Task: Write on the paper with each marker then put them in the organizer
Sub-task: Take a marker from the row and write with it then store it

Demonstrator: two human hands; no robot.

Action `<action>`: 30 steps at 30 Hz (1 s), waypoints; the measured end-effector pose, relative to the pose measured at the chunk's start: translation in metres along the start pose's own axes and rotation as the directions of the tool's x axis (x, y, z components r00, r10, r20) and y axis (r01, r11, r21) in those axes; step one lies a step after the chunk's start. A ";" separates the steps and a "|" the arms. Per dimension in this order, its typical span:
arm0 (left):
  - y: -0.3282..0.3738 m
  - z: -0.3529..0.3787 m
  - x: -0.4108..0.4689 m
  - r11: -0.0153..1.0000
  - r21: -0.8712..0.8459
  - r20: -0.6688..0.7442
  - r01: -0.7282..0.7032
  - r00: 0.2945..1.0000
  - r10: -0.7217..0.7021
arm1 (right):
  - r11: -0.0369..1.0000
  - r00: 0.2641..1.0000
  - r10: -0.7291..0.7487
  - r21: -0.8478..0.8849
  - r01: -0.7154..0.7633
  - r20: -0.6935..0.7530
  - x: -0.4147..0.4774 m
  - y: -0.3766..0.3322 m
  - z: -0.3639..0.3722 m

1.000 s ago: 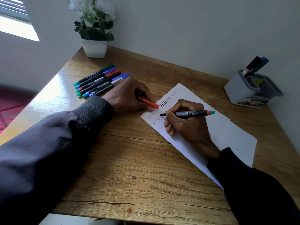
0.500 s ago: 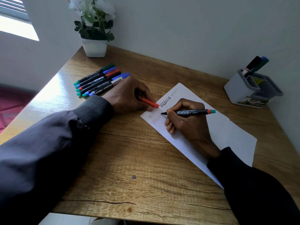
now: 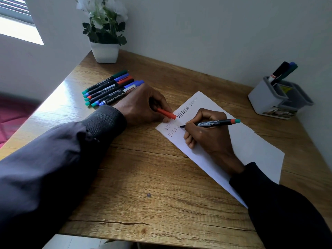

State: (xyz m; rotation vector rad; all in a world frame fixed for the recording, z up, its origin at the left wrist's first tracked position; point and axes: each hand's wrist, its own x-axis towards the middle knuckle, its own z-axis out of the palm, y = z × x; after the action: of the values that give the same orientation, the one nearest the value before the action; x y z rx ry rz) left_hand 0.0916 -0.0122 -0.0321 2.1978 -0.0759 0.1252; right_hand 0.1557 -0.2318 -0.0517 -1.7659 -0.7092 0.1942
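A white sheet of paper (image 3: 249,146) lies slanted on the wooden desk, with the word "Victoria" written several times near its top left. My right hand (image 3: 210,135) rests on the sheet and grips a black marker (image 3: 213,123) with a red and teal end, its tip touching the paper. My left hand (image 3: 142,106) sits beside the sheet's left corner, closed around a red cap (image 3: 166,113). Several capped markers (image 3: 109,88) lie in a row at the back left. The grey organizer (image 3: 267,97) stands at the right with three markers (image 3: 283,72) upright in it.
A white pot with a flowering plant (image 3: 105,33) stands in the desk's back corner. Walls close the desk in behind and on the right. A window (image 3: 16,20) is at upper left, and the desk's front edge runs along the bottom.
My right hand has slid the marker tip slightly up and to the right along the written line. My left hand and the red cap have stayed put.
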 end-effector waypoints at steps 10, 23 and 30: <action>-0.001 0.000 0.001 1.000 -0.003 0.003 0.007 1.000 -0.007 | 0.926 0.988 0.155 0.349 -0.142 -0.011 0.005 -0.002 -0.009; -0.001 -0.002 0.000 0.998 -0.056 -0.035 -0.032 0.999 0.030 | 0.911 0.997 0.073 0.407 -0.066 -0.003 0.004 -0.003 -0.010; -0.001 -0.002 0.001 0.998 -0.048 -0.029 -0.037 0.999 0.035 | 0.948 0.999 -0.038 0.317 0.031 0.015 0.004 -0.001 -0.008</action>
State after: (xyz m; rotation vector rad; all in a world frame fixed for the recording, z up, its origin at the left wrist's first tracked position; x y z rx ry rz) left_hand 0.0927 -0.0099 -0.0318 2.1459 -0.1017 0.1729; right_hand 0.1624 -0.2361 -0.0474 -1.4455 -0.6820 0.2871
